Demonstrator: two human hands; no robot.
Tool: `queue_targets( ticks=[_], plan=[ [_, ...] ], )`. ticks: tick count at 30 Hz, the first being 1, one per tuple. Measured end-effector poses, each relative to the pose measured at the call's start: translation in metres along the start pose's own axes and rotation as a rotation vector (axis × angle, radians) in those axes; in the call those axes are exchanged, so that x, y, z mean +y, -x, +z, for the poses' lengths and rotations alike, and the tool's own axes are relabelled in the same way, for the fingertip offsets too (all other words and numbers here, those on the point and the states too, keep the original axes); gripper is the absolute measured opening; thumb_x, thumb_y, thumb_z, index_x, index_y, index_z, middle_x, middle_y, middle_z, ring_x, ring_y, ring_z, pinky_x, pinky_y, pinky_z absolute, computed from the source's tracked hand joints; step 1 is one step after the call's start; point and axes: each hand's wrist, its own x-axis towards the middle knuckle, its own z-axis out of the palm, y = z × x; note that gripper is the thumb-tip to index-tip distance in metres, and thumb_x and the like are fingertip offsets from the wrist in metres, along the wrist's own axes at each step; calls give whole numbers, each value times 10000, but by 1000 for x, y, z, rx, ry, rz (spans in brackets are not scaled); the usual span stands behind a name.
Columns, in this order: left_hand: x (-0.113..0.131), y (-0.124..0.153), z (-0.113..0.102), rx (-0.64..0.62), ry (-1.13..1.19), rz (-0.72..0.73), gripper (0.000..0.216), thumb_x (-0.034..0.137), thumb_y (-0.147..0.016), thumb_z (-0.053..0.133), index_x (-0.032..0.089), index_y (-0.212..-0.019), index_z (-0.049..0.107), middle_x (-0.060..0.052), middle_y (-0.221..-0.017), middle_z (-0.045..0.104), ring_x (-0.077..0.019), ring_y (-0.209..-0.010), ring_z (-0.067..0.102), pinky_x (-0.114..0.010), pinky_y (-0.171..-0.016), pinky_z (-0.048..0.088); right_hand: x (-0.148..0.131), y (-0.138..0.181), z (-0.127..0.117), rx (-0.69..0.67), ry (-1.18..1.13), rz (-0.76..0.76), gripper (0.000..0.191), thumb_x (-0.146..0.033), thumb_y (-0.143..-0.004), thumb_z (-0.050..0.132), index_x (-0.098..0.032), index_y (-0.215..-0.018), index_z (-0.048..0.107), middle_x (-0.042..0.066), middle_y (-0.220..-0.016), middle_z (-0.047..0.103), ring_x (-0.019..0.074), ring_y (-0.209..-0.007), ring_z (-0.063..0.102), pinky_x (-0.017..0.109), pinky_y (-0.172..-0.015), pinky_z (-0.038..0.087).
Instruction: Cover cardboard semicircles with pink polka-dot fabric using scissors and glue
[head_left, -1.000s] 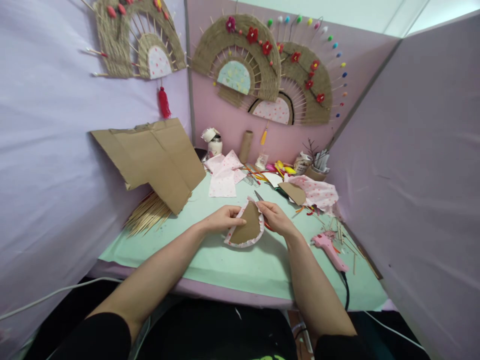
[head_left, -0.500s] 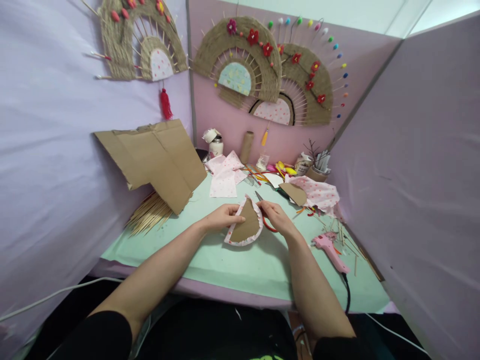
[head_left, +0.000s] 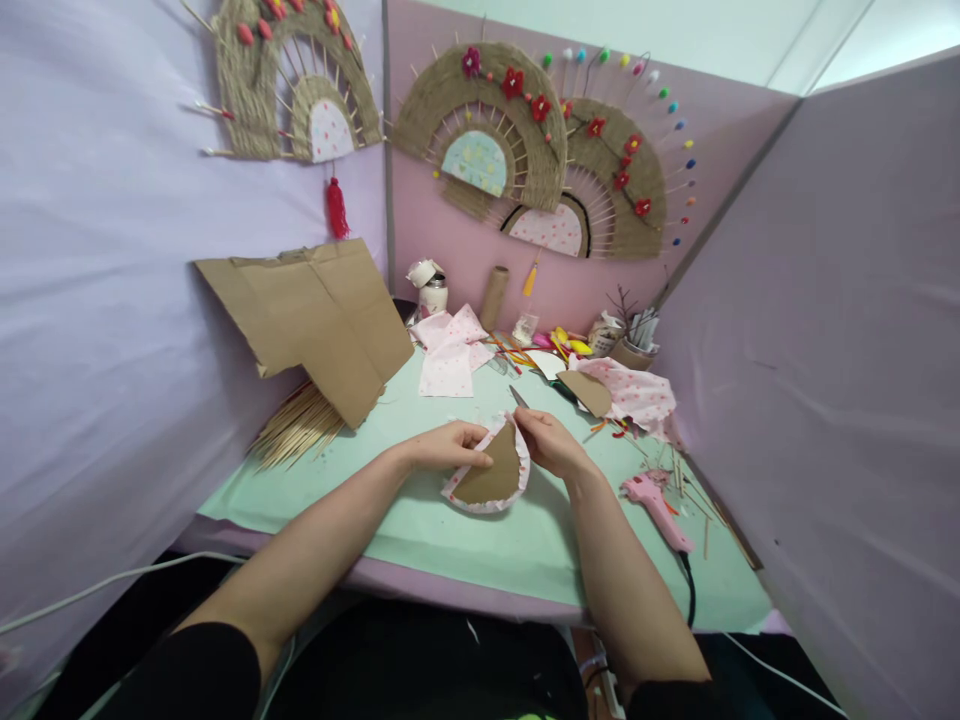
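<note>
A half-round piece of cardboard [head_left: 491, 475], its edge wrapped in white-pink dotted fabric folded over the rim, is held tilted above the green table. My left hand [head_left: 454, 447] grips its straight left side, thumb lying on the bare cardboard. At the upper right corner, the closed fingers of my right hand [head_left: 547, 440] pinch the fabric edge. A pair of scissors [head_left: 518, 398] shows only its blades just behind my right fingers; the handles are hidden, and they seem to lie on the table.
To the right lies a pink glue gun [head_left: 658, 510] with a black cord. Behind are another cardboard half-round [head_left: 586, 391], dotted fabric [head_left: 637, 390] and a cloth scrap [head_left: 448, 365]. A large cardboard sheet [head_left: 315, 325] leans over thin sticks [head_left: 296, 428] at left.
The cardboard piece has turned clockwise and come slightly lower. My right fingers have moved onto its upper corner. The scissors' red handle, visible before, is now covered.
</note>
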Motion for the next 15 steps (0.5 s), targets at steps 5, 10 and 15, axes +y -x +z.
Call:
queue_targets(
  ticks=[5,10,15],
  plan=[
    [-3,-1,-2,-31,-81,-6,313,366,-725,679,123,-919,652,-25,-827,663,-155,-721,595,-232,-643,439,0,1,7,-36,-35,94,385,-525,-647,727,-165,-685,596,-14,-567,584,112,-503,491,230,-503,364],
    [-5,-3,-3,21,-120,2,286,317,-738,648,117,-943,646,-27,-835,665,-156,-728,598,-233,-644,440,2,-1,3,35,169,-56,391,-541,-710,650,-163,-638,583,-25,-560,535,100,-504,439,229,-501,333],
    [-6,-4,-3,93,-122,0,216,273,-730,627,117,-880,636,-15,-791,651,-141,-682,586,-224,-605,429,0,-1,4,196,578,-343,339,-453,-808,548,-173,-622,592,-10,-577,523,125,-563,444,244,-538,335]
  ],
)
